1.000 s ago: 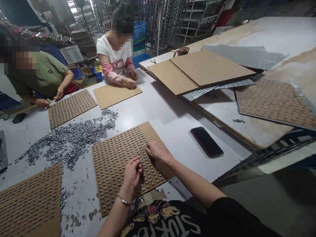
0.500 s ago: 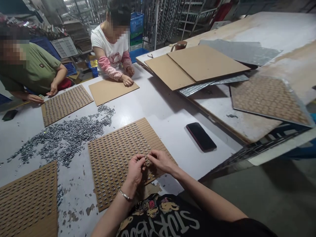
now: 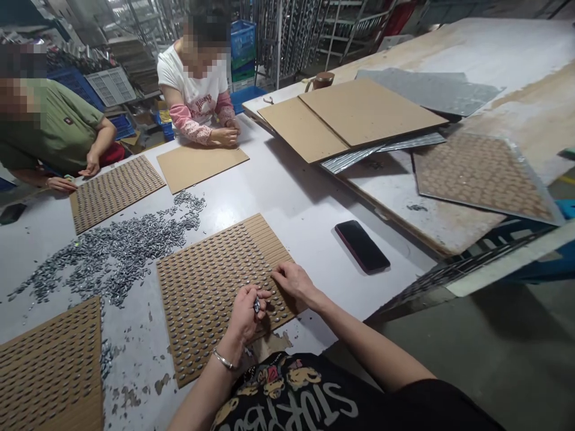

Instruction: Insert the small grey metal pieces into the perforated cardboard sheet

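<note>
Row-filling seems underway on the grooved board (image 3: 268, 240): over it the left hand (image 3: 245, 312) half-curls around metal pieces (image 3: 257, 305), the right hand (image 3: 294, 281) bunches fingertips beside its bare strip, any hold unclear, and the next placement calls for careful alignment.

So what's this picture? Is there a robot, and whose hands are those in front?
No robot! Those are someone's own left hand and right hand, both bare. The camera is worn on that person's head, looking forward and down.

On the worn white table lies a flat, brown, grooved board covered mostly in rows of small grey oval pieces. More sit in a loose, shiny grey pile to its left, and a black rectangular phone lies to its right.

The left hand curls around a few shiny pieces. The right fingertips are at the board; I can't tell whether they pinch anything.
</note>
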A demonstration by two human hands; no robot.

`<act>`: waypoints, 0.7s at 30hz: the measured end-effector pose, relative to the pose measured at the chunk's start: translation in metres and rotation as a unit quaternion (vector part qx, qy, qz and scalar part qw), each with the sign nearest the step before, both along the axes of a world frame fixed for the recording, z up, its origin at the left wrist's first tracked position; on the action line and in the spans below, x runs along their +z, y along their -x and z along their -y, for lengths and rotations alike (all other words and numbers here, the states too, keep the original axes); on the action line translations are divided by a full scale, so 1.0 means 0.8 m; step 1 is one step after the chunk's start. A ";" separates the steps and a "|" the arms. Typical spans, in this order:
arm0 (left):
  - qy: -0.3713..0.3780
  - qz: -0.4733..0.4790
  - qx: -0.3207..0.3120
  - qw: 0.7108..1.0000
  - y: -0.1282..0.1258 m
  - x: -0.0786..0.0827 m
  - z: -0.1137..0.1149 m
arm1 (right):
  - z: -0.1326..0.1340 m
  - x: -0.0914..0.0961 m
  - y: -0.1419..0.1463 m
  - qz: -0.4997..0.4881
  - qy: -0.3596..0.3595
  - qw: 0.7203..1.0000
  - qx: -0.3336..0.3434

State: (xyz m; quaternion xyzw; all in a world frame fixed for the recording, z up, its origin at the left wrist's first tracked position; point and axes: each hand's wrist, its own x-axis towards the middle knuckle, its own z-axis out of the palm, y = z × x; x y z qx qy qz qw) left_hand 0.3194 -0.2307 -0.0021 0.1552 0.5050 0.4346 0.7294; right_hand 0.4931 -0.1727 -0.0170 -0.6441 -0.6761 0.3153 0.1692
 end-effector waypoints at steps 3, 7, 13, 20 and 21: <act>-0.008 -0.009 -0.007 1.000 0.004 -0.001 0.001 | -0.004 -0.007 0.006 0.021 0.003 1.000 -0.007; -0.011 -0.025 -0.016 1.000 0.006 -0.003 -0.002 | -0.008 -0.013 0.006 0.033 -0.003 0.999 -0.016; -0.011 0.020 0.007 1.000 0.006 0.007 -0.002 | 0.017 0.003 0.002 -0.095 -0.069 0.993 -0.020; -0.075 -0.021 -0.040 0.996 -0.010 0.005 0.007 | 0.058 0.025 0.003 -0.186 -0.074 0.978 0.054; -0.091 -0.039 -0.058 0.993 -0.012 0.003 0.009 | 0.060 0.025 0.002 -0.199 -0.057 0.977 0.053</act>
